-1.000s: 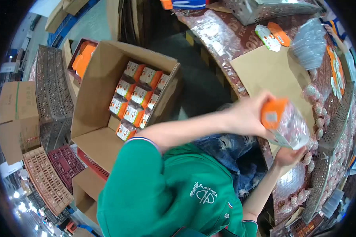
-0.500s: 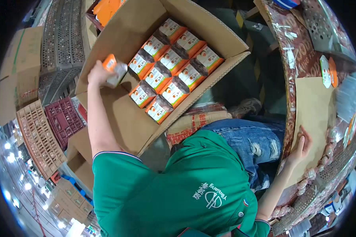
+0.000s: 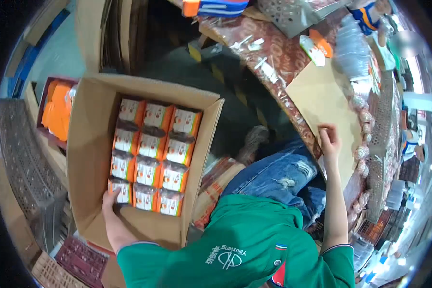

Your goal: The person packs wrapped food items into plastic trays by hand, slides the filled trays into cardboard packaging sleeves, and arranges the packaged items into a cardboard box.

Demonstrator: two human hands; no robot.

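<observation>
My left hand (image 3: pixel 109 200) reaches into an open cardboard box (image 3: pixel 89 153) and grips an orange-and-white package (image 3: pixel 122 192) at the near left end of the rows. Its thumb lies on the package's top; the other fingers are mostly hidden. Several like packages (image 3: pixel 148 145) stand beside it in three columns, with white labels and dark, see-through wrapping parts. My right hand (image 3: pixel 329 139) is over a flat cardboard sheet (image 3: pixel 317 91) on the table at the right. Its fingers are loosely bent and apart, holding nothing; whether it touches the sheet I cannot tell.
A maroon crate (image 3: pixel 45 122) with orange packaging (image 3: pixel 57 109) stands left of the box. Clear plastic trays (image 3: pixel 353 50) and a string of wrapped round items (image 3: pixel 362 149) lie on the patterned table (image 3: pixel 269 45). A printed sack (image 3: pixel 221 185) lies between box and legs.
My left hand has brought the package from the box's left wall down to the near end of the left column. My right hand's fingers have bent more. The view has turned.
</observation>
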